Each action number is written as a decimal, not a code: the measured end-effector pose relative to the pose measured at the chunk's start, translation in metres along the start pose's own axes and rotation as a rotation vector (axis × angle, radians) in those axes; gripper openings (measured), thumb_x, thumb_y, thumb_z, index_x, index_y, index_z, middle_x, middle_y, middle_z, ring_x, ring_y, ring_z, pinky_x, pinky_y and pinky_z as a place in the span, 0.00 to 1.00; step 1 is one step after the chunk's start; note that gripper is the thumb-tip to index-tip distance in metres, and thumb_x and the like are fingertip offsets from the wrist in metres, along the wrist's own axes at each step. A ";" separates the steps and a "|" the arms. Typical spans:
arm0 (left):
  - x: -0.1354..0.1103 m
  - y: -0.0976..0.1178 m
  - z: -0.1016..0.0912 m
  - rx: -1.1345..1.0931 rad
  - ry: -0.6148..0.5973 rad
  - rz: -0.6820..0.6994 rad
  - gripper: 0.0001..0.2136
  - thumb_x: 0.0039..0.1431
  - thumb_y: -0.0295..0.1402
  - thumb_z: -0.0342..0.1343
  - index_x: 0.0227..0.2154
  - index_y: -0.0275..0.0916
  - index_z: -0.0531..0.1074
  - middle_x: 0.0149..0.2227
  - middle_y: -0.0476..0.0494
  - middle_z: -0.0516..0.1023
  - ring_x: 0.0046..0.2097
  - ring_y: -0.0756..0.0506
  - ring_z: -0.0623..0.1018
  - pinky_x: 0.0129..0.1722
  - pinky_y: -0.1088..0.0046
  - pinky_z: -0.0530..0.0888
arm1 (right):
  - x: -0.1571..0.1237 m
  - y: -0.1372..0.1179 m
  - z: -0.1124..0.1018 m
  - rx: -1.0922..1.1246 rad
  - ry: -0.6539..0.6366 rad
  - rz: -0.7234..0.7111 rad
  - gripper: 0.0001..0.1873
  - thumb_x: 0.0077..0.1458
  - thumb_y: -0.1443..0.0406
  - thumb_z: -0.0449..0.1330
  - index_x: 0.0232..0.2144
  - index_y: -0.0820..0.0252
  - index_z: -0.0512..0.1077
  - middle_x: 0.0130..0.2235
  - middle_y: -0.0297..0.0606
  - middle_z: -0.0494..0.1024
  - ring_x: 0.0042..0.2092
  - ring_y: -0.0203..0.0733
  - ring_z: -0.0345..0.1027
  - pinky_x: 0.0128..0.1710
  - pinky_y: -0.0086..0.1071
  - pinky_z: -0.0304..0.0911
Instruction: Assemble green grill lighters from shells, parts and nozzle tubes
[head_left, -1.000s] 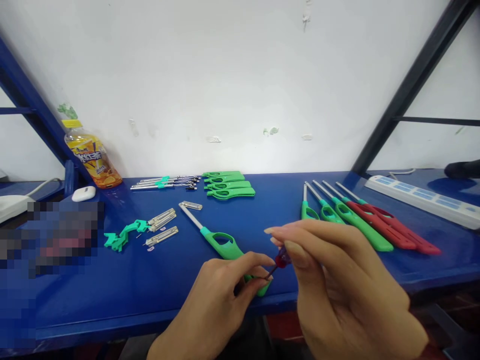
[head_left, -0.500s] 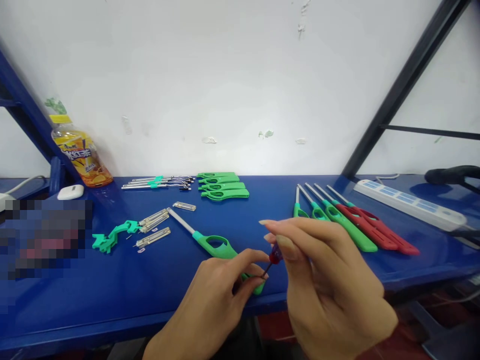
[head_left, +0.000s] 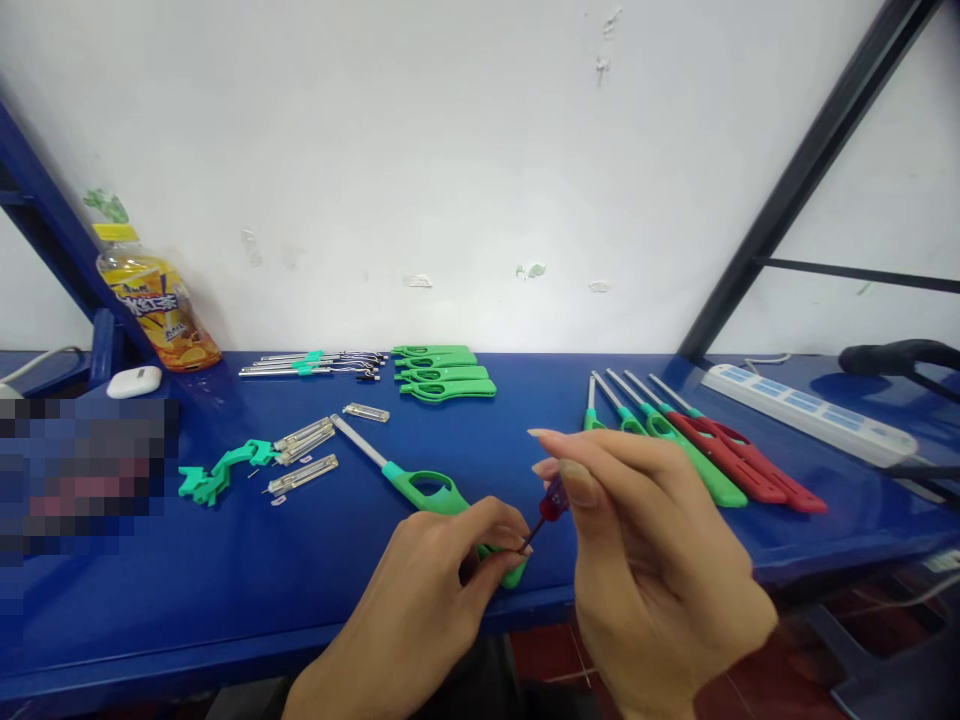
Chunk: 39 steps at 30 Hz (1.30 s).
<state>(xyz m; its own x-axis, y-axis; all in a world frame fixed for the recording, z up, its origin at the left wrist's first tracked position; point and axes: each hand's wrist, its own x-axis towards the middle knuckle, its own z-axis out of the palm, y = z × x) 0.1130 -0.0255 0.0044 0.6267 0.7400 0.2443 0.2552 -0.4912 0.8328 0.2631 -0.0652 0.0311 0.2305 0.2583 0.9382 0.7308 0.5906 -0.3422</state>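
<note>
A green long-necked gas lighter (head_left: 431,492) lies slantwise on the blue table, its metal tube pointing to the far left. My left hand (head_left: 431,590) is closed over the lower end of its handle, with thumb and index finger meeting around the tip of a screwdriver (head_left: 553,502). Whether a screw is between these fingertips is hidden. Thumb and fingers of my right hand (head_left: 652,560) pinch the screwdriver's small red-purple handle. Its thin shaft slants down to the left, toward the lighter's handle end.
Several green and red lighters (head_left: 720,455) lie at right beside a white power strip (head_left: 810,410). Green handle shells (head_left: 446,385), metal tubes with wires (head_left: 300,368), clear fuel tanks (head_left: 304,472) and teal clips (head_left: 225,470) lie left. A drink bottle (head_left: 161,310) stands by the wall.
The view has shifted slightly. Both hands keep nearly the same pose, and the screwdriver's tip stays at my left fingertips. More of the screwdriver's handle shows below my right fingers.
</note>
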 end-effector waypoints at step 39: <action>-0.001 -0.009 0.006 0.160 -0.021 0.163 0.12 0.74 0.18 0.50 0.40 0.43 0.69 0.40 0.55 0.76 0.42 0.49 0.74 0.42 0.73 0.67 | 0.000 0.003 0.000 0.071 -0.028 0.017 0.14 0.65 0.76 0.64 0.46 0.56 0.83 0.41 0.36 0.83 0.39 0.40 0.78 0.34 0.34 0.75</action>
<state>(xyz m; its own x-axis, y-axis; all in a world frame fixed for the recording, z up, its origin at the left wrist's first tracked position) 0.1142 -0.0247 -0.0069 0.6837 0.6359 0.3579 0.2620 -0.6717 0.6930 0.2649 -0.0635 0.0302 0.2239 0.2897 0.9306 0.6793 0.6382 -0.3622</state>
